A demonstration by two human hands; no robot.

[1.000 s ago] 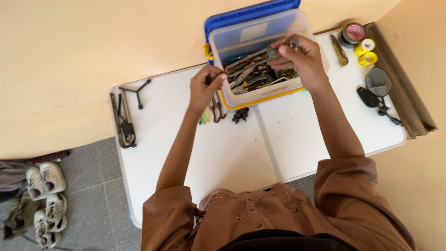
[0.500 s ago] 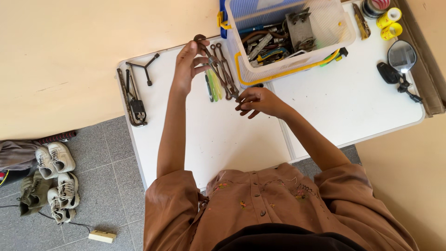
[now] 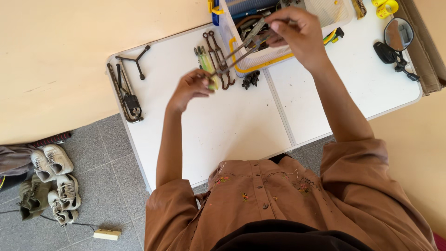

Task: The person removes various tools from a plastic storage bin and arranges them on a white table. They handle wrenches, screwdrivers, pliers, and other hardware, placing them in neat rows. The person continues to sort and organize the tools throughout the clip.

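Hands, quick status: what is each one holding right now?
Left hand: closed on the near end of a long metal tool.
Right hand: closed on the far end of that tool, above the clear plastic bin.

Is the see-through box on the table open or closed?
Open. The clear box has no lid over it, and tools inside show from above. The right hand is over its open top.

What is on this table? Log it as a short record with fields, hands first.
left hand: grips the near end of a long metal tool
right hand: holds the far end, above the clear bin
table: white, folding
laid out: wrenches, Y-shaped wrench
right end: round mirror
floor: shoes
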